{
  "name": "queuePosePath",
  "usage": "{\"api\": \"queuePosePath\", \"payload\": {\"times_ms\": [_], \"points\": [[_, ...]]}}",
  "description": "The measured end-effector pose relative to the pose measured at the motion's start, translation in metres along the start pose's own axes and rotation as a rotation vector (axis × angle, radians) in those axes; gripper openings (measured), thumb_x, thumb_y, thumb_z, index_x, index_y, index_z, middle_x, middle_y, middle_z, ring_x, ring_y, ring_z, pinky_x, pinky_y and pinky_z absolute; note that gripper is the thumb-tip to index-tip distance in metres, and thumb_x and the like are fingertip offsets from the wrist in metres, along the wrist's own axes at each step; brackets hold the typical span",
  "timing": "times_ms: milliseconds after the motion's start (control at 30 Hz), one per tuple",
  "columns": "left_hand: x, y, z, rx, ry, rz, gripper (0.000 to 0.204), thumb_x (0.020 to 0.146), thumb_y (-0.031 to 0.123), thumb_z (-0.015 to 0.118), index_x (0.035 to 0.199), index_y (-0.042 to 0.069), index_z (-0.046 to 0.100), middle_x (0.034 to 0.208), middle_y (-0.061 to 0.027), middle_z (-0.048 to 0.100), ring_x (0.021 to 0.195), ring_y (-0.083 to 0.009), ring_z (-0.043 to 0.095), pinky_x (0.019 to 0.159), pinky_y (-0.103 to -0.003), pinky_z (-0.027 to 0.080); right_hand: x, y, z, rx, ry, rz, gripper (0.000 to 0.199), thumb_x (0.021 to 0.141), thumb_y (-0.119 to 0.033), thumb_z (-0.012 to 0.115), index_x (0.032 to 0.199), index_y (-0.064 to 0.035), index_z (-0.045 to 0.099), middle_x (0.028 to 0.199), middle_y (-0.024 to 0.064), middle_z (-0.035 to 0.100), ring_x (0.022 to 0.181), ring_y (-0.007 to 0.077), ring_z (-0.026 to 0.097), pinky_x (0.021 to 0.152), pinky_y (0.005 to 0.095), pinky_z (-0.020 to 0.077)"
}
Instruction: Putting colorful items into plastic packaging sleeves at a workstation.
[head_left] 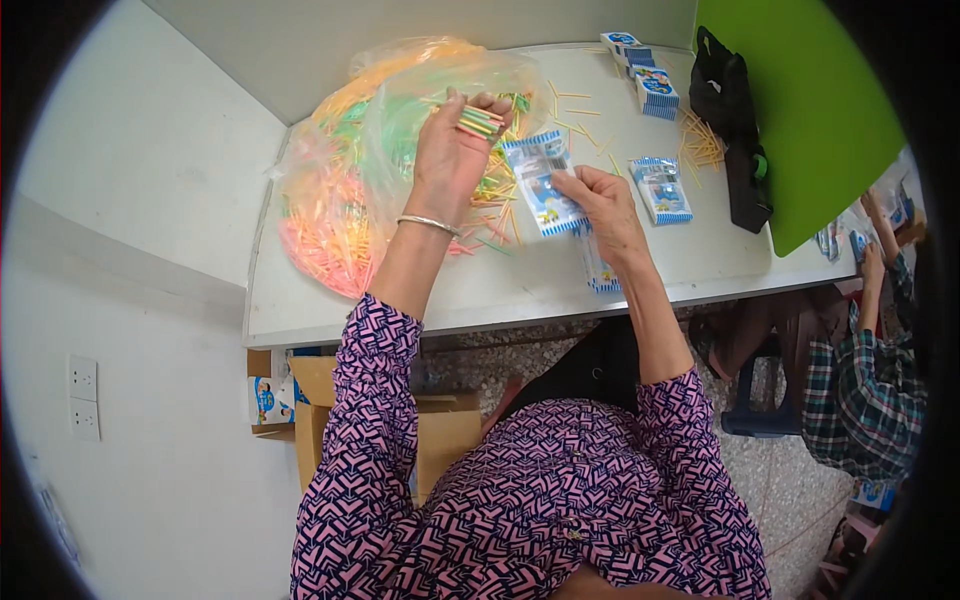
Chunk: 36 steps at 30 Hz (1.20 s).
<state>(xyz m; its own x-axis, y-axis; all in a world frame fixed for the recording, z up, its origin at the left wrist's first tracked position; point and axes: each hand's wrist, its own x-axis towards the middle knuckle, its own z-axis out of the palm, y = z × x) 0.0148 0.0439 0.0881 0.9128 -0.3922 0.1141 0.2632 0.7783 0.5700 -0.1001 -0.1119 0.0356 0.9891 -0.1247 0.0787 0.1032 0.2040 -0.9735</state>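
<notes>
Nearest the body, the right hand [603,205] is seen resting on the white desk [480,285], its fingers closed on the near end of a blue-and-white packet [538,183]. The packet's long axis runs away from the body and slightly to the left, so that its far end points toward the left hand. A second packet [597,265] of the same kind is partly covered by the right wrist.

A little farther out, the left hand [452,150] is raised over the desk with the forearm reaching straight forward and a thin bangle [428,224] at the wrist. Its fingers are curled shut round a small bundle of coloured sticks [480,122], held crosswise so that the stick ends point right, toward the packet's far end. Bundle and packet are near each other but not touching; the left hand is the nearer to the supply.

Beneath and beyond that hand lies a clear plastic bag [350,190] filled with sticks in pink, orange, yellow and green. Loose sticks [575,115] are scattered on the desk past the packet, and more packets [660,188] lie to the right and at the far edge.
</notes>
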Motion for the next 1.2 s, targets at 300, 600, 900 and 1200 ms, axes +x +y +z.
{"api": "queuePosePath", "payload": {"times_ms": [300,600,900,1200], "points": [[-0.025,-0.005,0.024,0.324,-0.208,0.002,0.023,0.094,0.023,0.047,0.092,0.001,0.051,0.085,-0.0121,0.062,0.084,-0.0282,0.064,0.074,-0.036,0.052,-0.021,-0.021,-0.011,-0.029,-0.151,0.073,0.02,0.085,-0.021,0.064,0.08,-0.001,0.066,0.068,-0.005,0.056,0.06,-0.0005,0.046,0.053,0.0163,0.0348],[-0.054,-0.02,0.033,0.531,-0.21,-0.015,0.033,0.095,0.032,0.045,0.096,0.0,0.052,0.09,-0.0131,0.062,0.089,-0.0224,0.062,0.077,-0.032,0.051,-0.027,-0.022,-0.017,0.005,-0.184,0.109,0.021,0.085,-0.02,0.064,0.084,0.0007,0.066,0.071,-0.004,0.058,0.062,0.0003,0.048,0.055,0.0165,0.038],[-0.067,-0.027,0.025,0.778,-0.339,-0.131,0.031,0.095,0.032,0.047,0.108,0.004,0.049,0.107,-0.0145,0.06,0.095,-0.0132,0.054,0.078,-0.028,0.046,-0.032,-0.011,-0.019,-0.015,-0.186,0.08,0.022,0.086,-0.02,0.063,0.091,0.001,0.067,0.075,-0.0027,0.061,0.065,0.0013,0.051,0.057,0.0167,0.0406],[-0.065,-0.015,0.033,1.455,-0.536,0.105,0.036,0.087,0.027,0.059,0.113,0.003,0.052,0.105,-0.0091,0.059,0.09,-0.0153,0.056,0.078,-0.029,0.046,-0.032,-0.007,-0.021,0.067,-0.177,-0.038,0.024,0.087,-0.016,0.062,0.102,0.0027,0.064,0.086,-0.0004,0.063,0.077,0.0032,0.053,0.067,0.0192,0.0435]]}}
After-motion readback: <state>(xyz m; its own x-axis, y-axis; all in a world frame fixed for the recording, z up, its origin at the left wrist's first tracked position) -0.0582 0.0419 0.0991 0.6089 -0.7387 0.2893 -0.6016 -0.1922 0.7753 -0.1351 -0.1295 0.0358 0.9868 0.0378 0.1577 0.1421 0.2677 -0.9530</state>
